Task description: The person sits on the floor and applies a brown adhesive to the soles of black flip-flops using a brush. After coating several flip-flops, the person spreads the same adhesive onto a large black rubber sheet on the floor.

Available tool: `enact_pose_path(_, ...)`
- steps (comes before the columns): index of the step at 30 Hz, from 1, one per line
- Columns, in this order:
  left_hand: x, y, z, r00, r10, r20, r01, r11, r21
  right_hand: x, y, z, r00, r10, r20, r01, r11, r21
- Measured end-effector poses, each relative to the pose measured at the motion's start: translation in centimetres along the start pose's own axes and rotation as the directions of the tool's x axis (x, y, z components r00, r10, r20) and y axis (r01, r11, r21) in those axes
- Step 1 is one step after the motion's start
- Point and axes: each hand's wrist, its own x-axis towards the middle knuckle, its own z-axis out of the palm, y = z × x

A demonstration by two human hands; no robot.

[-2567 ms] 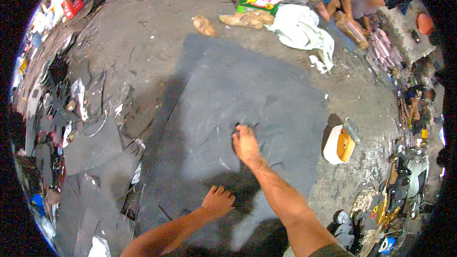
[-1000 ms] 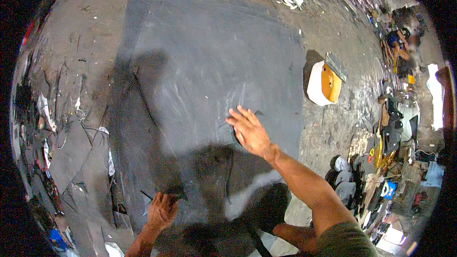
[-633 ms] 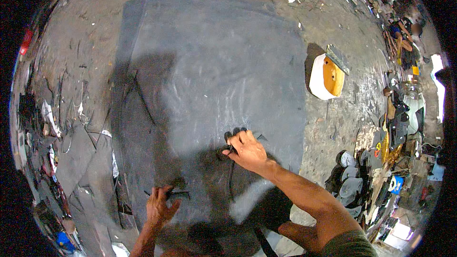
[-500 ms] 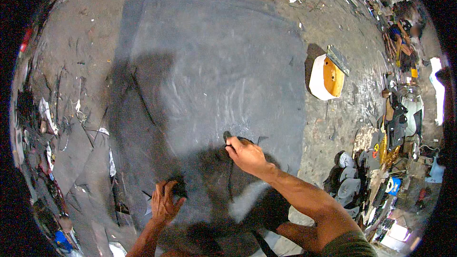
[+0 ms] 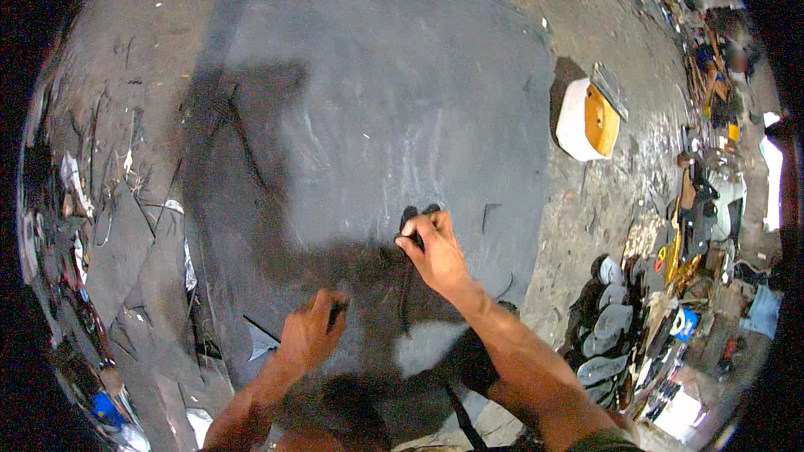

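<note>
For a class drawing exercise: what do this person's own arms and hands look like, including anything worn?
The left hand and right hand are gloveless, with no watch or bracelet visible on either wrist. Both forearms are bare. A dark olive sleeve covers part of the right arm; no left sleeve can be made out.

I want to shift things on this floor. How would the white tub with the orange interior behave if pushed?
The white tub looks open and thin-walled, so it is probably light for its size, though any contents are unclear. The grey block at its rim could slip with a jolt. The tub's flattish sides suggest sliding more than rolling.
</note>
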Motion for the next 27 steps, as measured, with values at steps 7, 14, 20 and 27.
enact_pose_path(7,8.8,0.2,2.7,0.936,0.341,-0.086,-0.304,0.907,0.291,-3.8,-0.8,-8.4,0.910,0.276,0.308,-0.267,0.961,-0.073)
enact_pose_path(14,9.8,0.7,3.1,0.969,0.235,0.070,-0.244,0.901,0.358,-1.1,7.8,-8.6,0.949,0.209,-0.235,-0.256,0.948,-0.192)
enact_pose_path(20,5.1,-1.1,1.5,0.951,0.203,0.234,-0.258,0.937,0.235,-4.8,8.8,-9.1,0.871,0.255,-0.421,-0.331,0.936,-0.119)
enact_pose_path(27,-9.9,-9.5,-3.8,0.989,-0.148,0.007,0.136,0.925,0.355,-16.1,10.6,-11.0,0.726,0.605,-0.328,-0.661,0.745,-0.091)
